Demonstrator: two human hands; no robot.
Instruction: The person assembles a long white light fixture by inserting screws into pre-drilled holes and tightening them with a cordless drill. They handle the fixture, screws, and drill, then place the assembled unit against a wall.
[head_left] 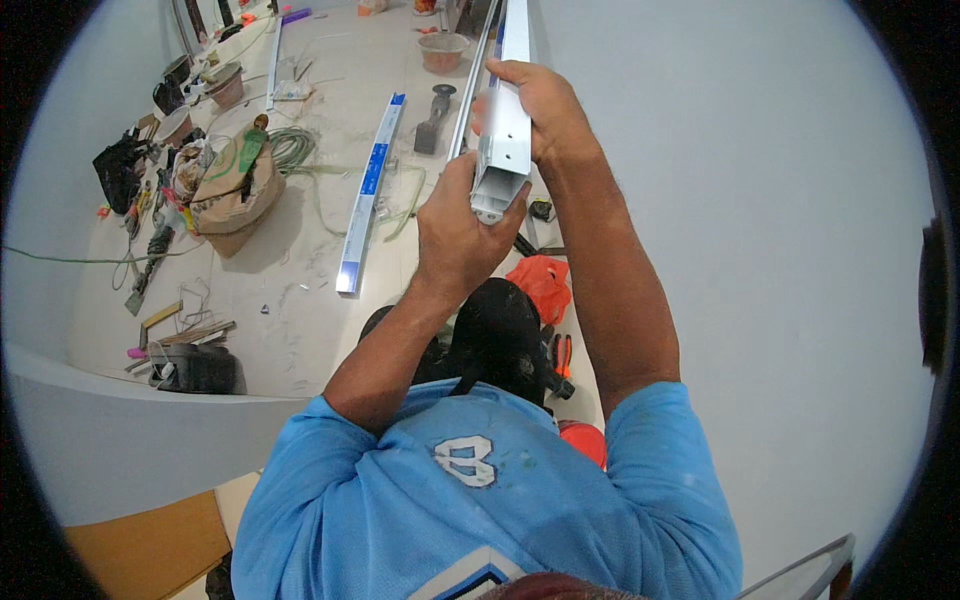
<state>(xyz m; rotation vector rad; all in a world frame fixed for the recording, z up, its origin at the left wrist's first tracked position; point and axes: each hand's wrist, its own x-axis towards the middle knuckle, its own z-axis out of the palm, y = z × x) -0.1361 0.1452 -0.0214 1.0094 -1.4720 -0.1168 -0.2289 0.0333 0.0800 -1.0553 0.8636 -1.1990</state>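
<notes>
Your blue jersey (pixel 480 500) fills the bottom of the view, both forearms reaching up from it to the white wall (pixel 720 250). Left hand (pixel 458 235) is wrapped shut around the lower open end of a white plastic trunking channel (pixel 505 130), thumb and fingers clamped on its sides. Right hand (pixel 535 110) sits just above, fingers curled tight over the channel's face, pressing it against the wall. That channel runs straight up the wall and out of the top of frame. Down past your arms, an orange bag (pixel 545 280) and orange-handled pliers (pixel 563 352) lie on the floor (pixel 300 300). Farther left, a long white and blue strip (pixel 368 195) lies on the tiles, near a brown sack (pixel 235 195), coiled green cable (pixel 293 148) and scattered tools by the far wall.
</notes>
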